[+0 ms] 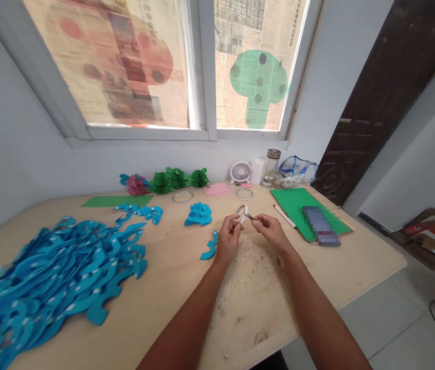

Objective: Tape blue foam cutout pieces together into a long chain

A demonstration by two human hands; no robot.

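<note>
Near the middle of the wooden table (179, 288), my left hand (228, 239) pinches a small roll of white tape (242, 211). My right hand (271, 231) grips slim dark tweezers (249, 217), whose tips are at the roll's right edge. Just left of my left hand lies a curved blue paper piece (210, 247). Behind it sits a small stack of blue paper pieces (199, 214). A large heap of blue scalloped paper pieces (67, 277) with white squares covers the table's left part.
Along the wall stand green paper shapes (179, 178), a pink paper flower (137, 185), a small fan (240, 172) and a glass bottle (271, 168). At right lie a green board (294, 203), a pen (285, 217) and a phone (321, 226). Two rings (182, 197) lie behind my hands.
</note>
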